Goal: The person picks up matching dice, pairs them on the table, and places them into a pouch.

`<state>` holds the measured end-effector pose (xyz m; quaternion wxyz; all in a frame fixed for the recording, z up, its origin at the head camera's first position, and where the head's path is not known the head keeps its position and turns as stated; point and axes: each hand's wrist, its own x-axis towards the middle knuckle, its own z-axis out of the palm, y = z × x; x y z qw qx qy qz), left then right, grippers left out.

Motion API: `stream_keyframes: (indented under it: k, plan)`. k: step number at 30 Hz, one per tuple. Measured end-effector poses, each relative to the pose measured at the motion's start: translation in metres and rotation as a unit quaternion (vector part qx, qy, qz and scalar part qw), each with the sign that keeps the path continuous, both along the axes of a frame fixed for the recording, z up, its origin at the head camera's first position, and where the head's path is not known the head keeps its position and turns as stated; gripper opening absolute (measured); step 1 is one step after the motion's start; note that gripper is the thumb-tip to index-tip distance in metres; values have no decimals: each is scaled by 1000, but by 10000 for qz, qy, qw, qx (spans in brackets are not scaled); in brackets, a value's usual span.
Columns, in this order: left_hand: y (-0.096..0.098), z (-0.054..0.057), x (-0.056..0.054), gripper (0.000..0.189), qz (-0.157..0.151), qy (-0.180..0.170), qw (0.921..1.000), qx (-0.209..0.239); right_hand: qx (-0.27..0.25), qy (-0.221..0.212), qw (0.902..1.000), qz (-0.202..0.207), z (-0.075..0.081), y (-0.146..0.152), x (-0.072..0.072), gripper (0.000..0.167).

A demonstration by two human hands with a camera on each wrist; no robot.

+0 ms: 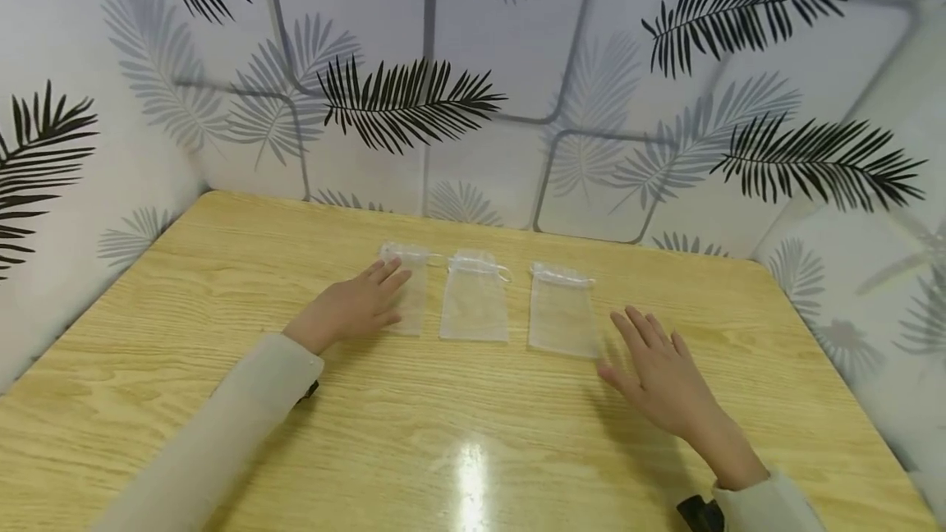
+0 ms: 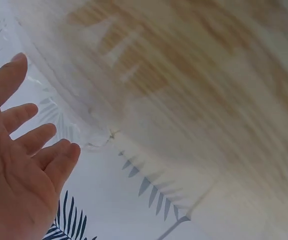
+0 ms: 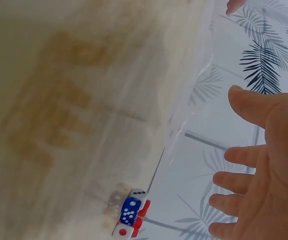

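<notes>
Three sheer white drawstring pouches lie flat in a row across the table. Over the left pouch (image 1: 413,306) is my left hand (image 1: 360,302), its fingers extended and hiding part of the mesh; whether it touches is hard to tell. The middle pouch (image 1: 475,308) has its cord loop out to the right. Just right of the right pouch (image 1: 562,317), my right hand (image 1: 659,376) hovers with fingers spread, holding nothing. In the right wrist view, a small group of dice (image 3: 129,212), blue, white and red, sits beyond the fingers.
The wooden table (image 1: 399,425) has a glossy surface that reflects light at its near side. Behind it stands a pale wall (image 1: 502,48) patterned with dark and grey leaves. Dark wrist straps show at both cuffs.
</notes>
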<state>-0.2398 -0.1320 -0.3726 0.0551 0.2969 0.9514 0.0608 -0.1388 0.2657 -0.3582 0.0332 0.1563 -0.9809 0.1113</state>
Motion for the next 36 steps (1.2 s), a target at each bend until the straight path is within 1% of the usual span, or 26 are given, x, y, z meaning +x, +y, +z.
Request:
stream_keyframes:
  k: [4,6,10,13,16,18,22,26,29,36]
  plan:
    - [-1,0,-1,64,-102,26,9999,-87,-72,105,9999,73,-4,9,5,69]
    - [-1,-1,-1,65,-115,-33,9999,-81,-146,125,9998,54,-6,14,8,68]
    - [0,-2,-2,68,-51,-262,9996,-24,-437,152,9989,-46,-11,25,12,64]
    - [0,-1,-2,68,-26,-334,9994,-86,-603,149,9980,-93,-13,32,13,61]
    - [0,0,-2,66,-35,-363,9992,-152,-594,113,9981,-131,-13,37,14,61]
    - [0,0,-2,63,-95,-367,9992,-145,-580,86,9981,-197,-13,40,14,62]
    - [0,0,-3,58,-96,-559,9984,-55,-594,17,9977,-332,-13,45,11,59]
    - [-1,-1,-3,59,6,-757,9971,-62,-761,-86,9967,-274,-14,50,6,51]
    - [-1,-1,-3,58,20,-802,9967,-98,-795,-118,9964,-268,-16,53,2,44]
    - [-1,-1,-3,56,-26,-740,9971,-194,-639,-193,9972,-327,-17,55,-7,26]
